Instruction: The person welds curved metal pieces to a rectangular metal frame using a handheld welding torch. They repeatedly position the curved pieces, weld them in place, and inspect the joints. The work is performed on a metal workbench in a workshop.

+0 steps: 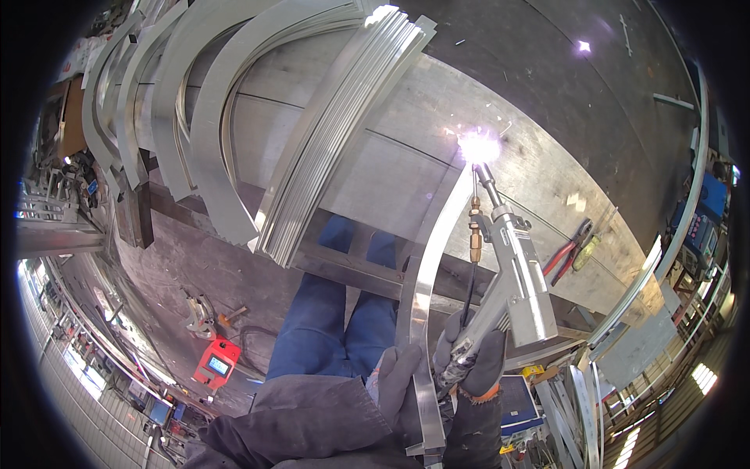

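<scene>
My right hand (pixel 478 363), in a dark grey glove, grips the handle of a metal handheld welding gun (pixel 519 273). A thin wire-feed tube with brass fittings (pixel 475 234) runs beside its nozzle. At the nozzle tip a bright white-violet glare with sparks (pixel 478 145) hides the spot being touched. My left hand (pixel 394 381), also gloved, closes around the near part of a curved, shiny metal strip (pixel 426 285). The strip bends away from me, its far end reaching the glare. Its near end lies close to my sleeves.
A stack of straight-edged metal strips (pixel 336 133) and several curved strips (pixel 211 125) lie on the metal worktable (pixel 406 168) at left. Red-handled pliers (pixel 568 254) and a yellow-green-handled tool (pixel 586 252) lie right of the gun. A red device with a screen (pixel 216 363) stands lower left.
</scene>
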